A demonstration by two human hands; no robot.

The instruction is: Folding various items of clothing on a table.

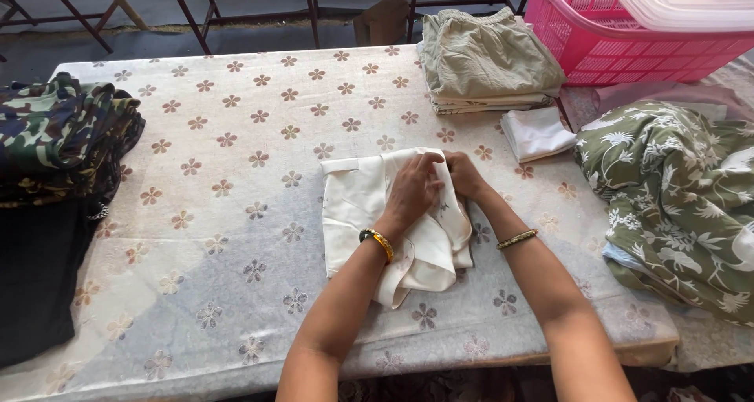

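Observation:
A cream-coloured garment [357, 205] lies partly folded in the middle of the table. My left hand [414, 188] presses down on its upper right part, fingers curled over a fold. Right beside it, my right hand [465, 174] grips the garment's right edge. Both wrists wear bangles. The cloth under my hands is hidden.
The table has a floral cover [236, 135]. A camouflage pile [59, 135] and dark cloth [35, 276] lie at the left. Folded khaki clothes [487, 60], a pink basket [620, 44] with a clear lid, a white folded piece [538, 133] and a green printed cloth [683, 190] lie at the right.

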